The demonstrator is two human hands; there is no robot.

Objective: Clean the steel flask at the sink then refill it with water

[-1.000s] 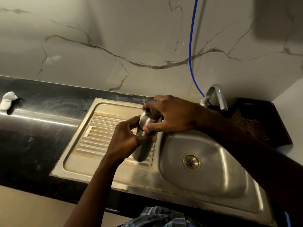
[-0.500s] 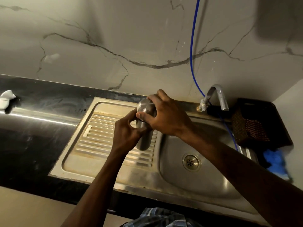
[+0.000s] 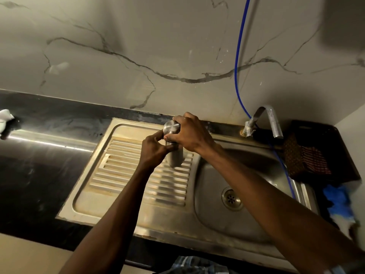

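Over the draining board (image 3: 126, 171), the flask (image 3: 174, 157) stands upright; left hand (image 3: 153, 150) grips its body, right hand (image 3: 187, 133) clasps the cap (image 3: 171, 126) directly above.

Brushed steel flask (image 3: 174, 157) upright over sink (image 3: 126, 202) drainboard, round cap (image 3: 171, 127) on top, body mostly hidden

A pale marble-look wall (image 3: 177, 46), crossed by dark grey veins, is seen behind the grip. A thin blue tube (image 3: 238, 56) is run down the wall up and to the right of it. A black stone countertop (image 3: 39, 155) is spread to the left of the grip, marked by a bright streak of reflected light. A crumpled white scrap (image 3: 6, 118) is seen far left. A dark basket (image 3: 316, 153) is set to the right, in the corner.
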